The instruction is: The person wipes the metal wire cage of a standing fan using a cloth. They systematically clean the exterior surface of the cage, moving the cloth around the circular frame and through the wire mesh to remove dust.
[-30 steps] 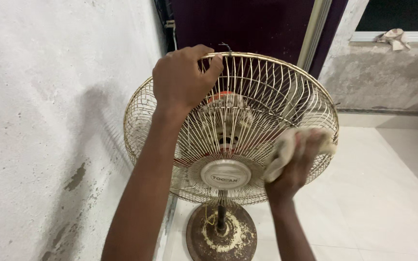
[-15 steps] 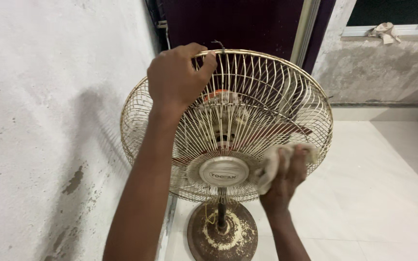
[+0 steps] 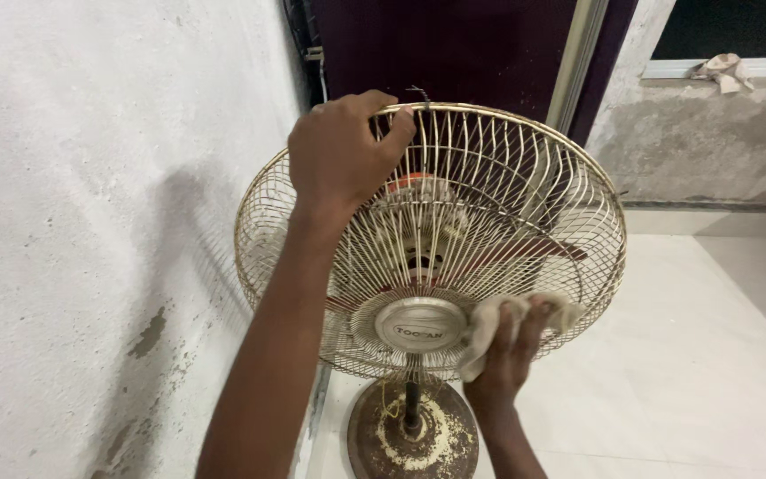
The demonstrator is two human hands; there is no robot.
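Cloth (image 3: 489,324) seemingly lower on grille (image 3: 489,204)

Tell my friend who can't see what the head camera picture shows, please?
A left hand grips the top of a fan's wire cage while the right hand presses a cloth on its lower front. The fan stands on a rusty round base beside a wall.

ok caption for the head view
Left hand grips fan guard; right hand presses cloth against it.
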